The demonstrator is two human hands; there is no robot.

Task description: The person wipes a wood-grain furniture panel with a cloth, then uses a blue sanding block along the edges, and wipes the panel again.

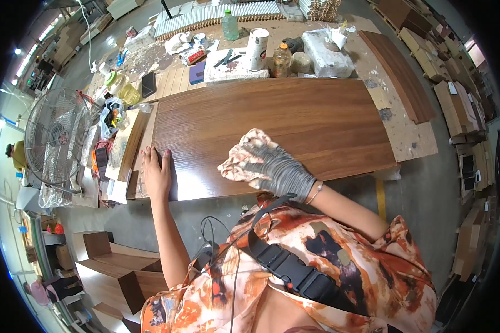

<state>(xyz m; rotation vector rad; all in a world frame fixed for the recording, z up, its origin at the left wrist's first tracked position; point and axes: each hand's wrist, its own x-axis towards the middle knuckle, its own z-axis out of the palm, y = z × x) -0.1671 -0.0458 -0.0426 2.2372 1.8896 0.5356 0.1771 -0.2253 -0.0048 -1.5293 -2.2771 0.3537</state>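
Note:
A brown wood-grain panel (272,111) lies flat on the worktable in front of me. My right hand (280,169), in a grey glove, presses a crumpled patterned cloth (244,152) onto the panel near its front middle. Bare, with its fingers stretched out, my left hand (157,173) rests flat at the panel's left edge. Light glares off the panel's surface just right of that hand.
Behind the panel stand a green-tinted bottle (230,26), a white canister (256,50), an amber bottle (282,60) and a white wrapped block (325,54). A wire-cage fan (58,136) is at left, a phone (149,84) near it. Brown boards (400,75) lie at right.

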